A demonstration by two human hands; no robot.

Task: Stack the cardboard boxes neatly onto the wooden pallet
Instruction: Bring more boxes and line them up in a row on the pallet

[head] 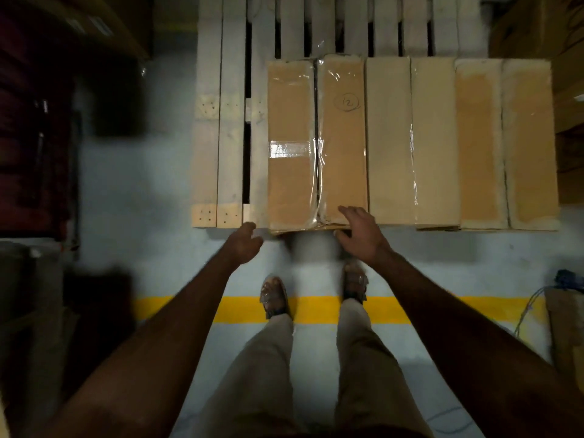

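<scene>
A pale wooden pallet (221,121) lies on the floor ahead of me. Three cardboard boxes sit side by side on its near right part: a left box (316,143) taped down its middle and marked with a circled number, a middle box (410,143), and a right box (505,143). My right hand (360,235) rests with spread fingers on the near right corner of the left box. My left hand (245,243) hovers just off that box's near left corner, fingers loosely curled, holding nothing.
My sandalled feet (275,297) stand on a yellow floor line (316,309) just short of the pallet. Dark shelving (34,137) fills the left side. More cartons (537,26) stand at the far right, and a blue cable (534,298) trails at the right.
</scene>
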